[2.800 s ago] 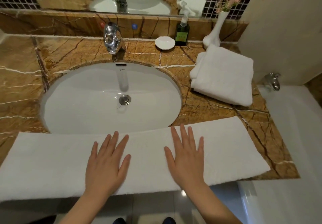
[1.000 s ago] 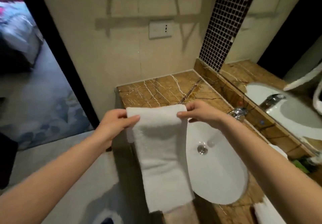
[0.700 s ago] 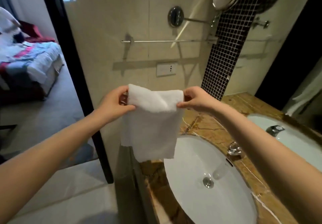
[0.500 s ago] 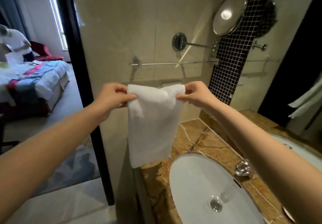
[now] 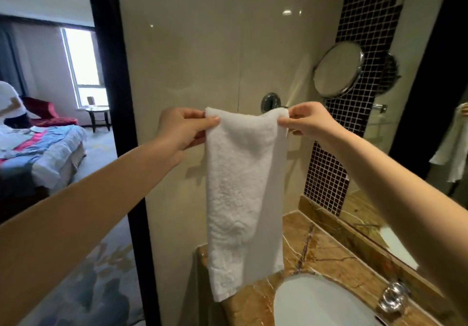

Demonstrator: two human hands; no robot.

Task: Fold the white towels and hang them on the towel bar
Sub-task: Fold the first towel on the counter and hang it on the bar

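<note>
Pinching white towel by top corners, left hand and right hand apart, cloth hanging before far wall above bench edge. Towel bar not visible. Risk: uneven drape slides off bar. Round mirror crowds right; left side open.
</note>
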